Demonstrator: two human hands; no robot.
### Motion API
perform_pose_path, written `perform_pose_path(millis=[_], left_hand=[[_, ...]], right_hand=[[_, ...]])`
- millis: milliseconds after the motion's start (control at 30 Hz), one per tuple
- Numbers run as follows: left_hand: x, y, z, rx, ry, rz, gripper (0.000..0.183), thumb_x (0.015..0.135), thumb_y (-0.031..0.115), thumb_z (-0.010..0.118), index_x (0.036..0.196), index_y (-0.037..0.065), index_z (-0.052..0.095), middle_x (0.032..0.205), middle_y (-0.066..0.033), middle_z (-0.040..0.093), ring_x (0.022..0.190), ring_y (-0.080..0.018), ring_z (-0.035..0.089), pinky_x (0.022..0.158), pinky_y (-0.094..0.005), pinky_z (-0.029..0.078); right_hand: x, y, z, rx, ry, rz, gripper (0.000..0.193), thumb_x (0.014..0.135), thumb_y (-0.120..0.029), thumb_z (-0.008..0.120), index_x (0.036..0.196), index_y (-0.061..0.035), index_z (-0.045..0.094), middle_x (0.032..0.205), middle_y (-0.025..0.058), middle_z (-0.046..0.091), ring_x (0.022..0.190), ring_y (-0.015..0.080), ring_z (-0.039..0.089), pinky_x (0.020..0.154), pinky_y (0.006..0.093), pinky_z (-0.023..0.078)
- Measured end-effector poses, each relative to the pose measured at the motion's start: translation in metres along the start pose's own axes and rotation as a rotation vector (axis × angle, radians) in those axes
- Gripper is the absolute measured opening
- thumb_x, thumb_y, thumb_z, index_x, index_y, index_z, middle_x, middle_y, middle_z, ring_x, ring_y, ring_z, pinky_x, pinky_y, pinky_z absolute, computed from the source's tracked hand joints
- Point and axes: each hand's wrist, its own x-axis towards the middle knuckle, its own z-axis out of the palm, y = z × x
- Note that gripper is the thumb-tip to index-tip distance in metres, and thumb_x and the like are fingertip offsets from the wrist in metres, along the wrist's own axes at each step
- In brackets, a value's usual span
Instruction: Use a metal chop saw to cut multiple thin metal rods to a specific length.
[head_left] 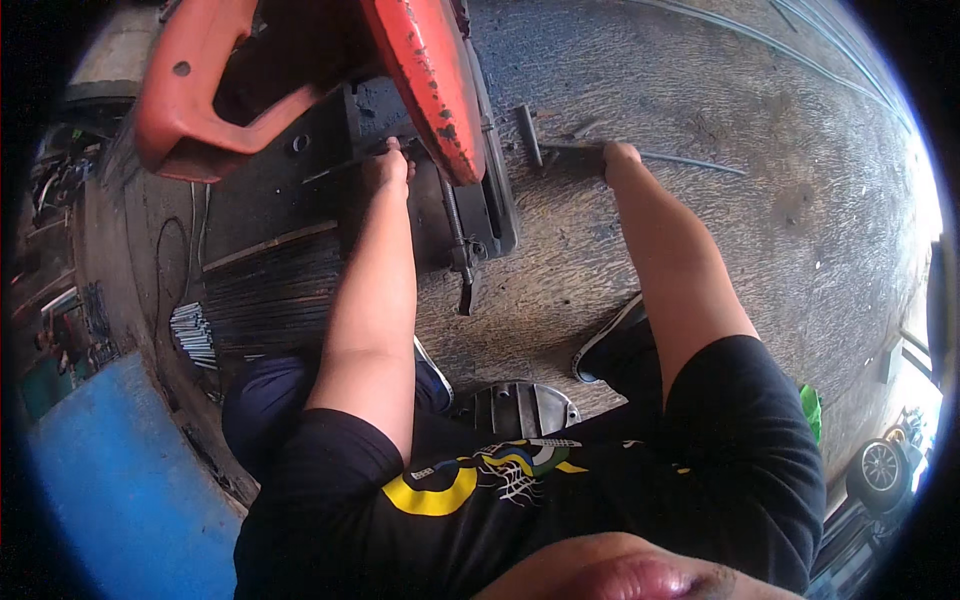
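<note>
- The left hand reaches right in under the red blade guard of the chop saw, fingers curled down onto a thin dark metal piece at the vise; the grip looks closed around it, probably to keep the stock from shifting against the fence.
- The right hand is out to the side, pressed down on the far stretch of a thin steel rod that runs away across the floor. I cannot tell whether the fingers wrap it or just pin it flat; either way the hand sits there to steady the long free end.
- The saw's orange-red handle hangs raised with no hand on it, which leaves room beneath for positioning.
- The vise screw with its crank points back toward the person, within easy reach of either arm.
- A bundle of cut rods lies on the floor to the left, near the saw's base and out of the arms' way.
- A dark shoe is planted just behind the right forearm, so the person squats close over the work.
- A round grey metal cover rests on the floor between the knees.
</note>
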Motion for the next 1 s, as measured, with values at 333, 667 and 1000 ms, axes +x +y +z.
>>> perform_pose_path(millis=[333,667,1000], left_hand=[[-0.037,0.029,-0.008,0.657,0.02,-0.052,0.035,0.087,0.033,0.058,0.076,0.0,0.057,0.061,-0.0066,0.057,0.045,-0.0155,0.056,0.038,-0.0262,0.045],[-0.031,0.024,-0.026,0.008,0.281,-0.204,0.016,0.089,0.021,0.051,0.081,0.006,0.052,0.07,-0.0039,0.053,0.052,-0.0142,0.052,0.044,-0.0257,0.046],[-0.034,0.038,-0.031,-0.286,0.291,-0.187,0.019,0.091,0.014,0.048,0.097,-0.003,0.05,0.088,-0.014,0.059,0.055,-0.0194,0.057,0.043,-0.0265,0.049]], right_hand=[[-0.06,-0.02,-0.016,1.349,-0.301,0.126,0.024,0.089,-0.024,0.044,0.098,-0.0041,0.053,0.091,0.016,0.059,0.078,0.0303,0.06,0.07,0.0418,0.052],[-0.113,-0.062,0.019,1.346,-0.911,-0.028,0.035,0.095,-0.027,0.031,0.098,0.0034,0.048,0.086,0.0196,0.057,0.073,0.0285,0.057,0.067,0.0379,0.05],[-0.116,-0.074,0.044,1.331,-1.006,0.009,0.031,0.094,-0.023,0.031,0.097,0.001,0.051,0.082,0.0168,0.056,0.072,0.0261,0.057,0.067,0.0347,0.05]])
